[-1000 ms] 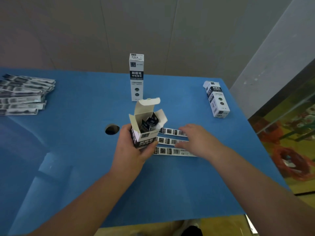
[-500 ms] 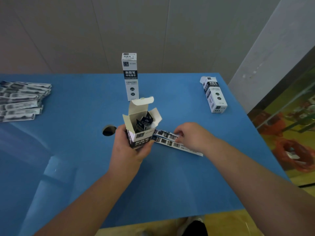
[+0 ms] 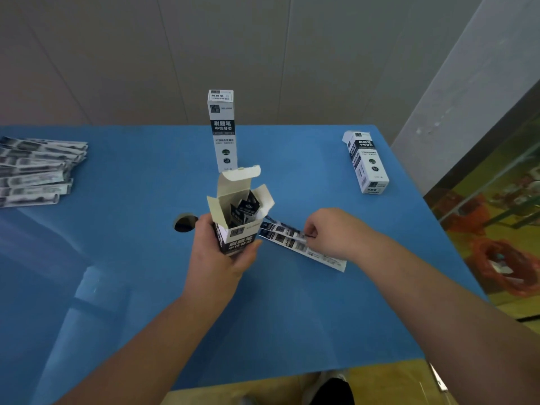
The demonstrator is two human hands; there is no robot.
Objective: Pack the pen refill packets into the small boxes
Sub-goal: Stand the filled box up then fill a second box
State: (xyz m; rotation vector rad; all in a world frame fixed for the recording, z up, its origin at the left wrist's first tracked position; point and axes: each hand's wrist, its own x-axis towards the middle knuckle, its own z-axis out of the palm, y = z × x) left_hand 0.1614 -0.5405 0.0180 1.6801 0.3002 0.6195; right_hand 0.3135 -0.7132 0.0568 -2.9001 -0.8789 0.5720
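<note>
My left hand (image 3: 217,255) grips an upright open box (image 3: 238,213) above the blue table (image 3: 131,258), its top flaps spread. Several dark refill packets stand inside the box. Just right of the box, my right hand (image 3: 333,233) pinches a few refill packets (image 3: 287,238) gathered into a bundle that slants down to the right against the table. A closed box (image 3: 222,130) stands upright behind the open one. Another closed box (image 3: 366,162) lies on its side at the far right.
A pile of several more refill packets (image 3: 35,171) lies at the table's far left. A round hole (image 3: 185,223) in the tabletop sits just left of my left hand. The table's right edge borders a grey wall and a glass panel.
The packets lay side by side under my flat right hand. My right hand has gathered them into a slanted bundle and curled its fingers onto them. The open box stays in my left hand.
</note>
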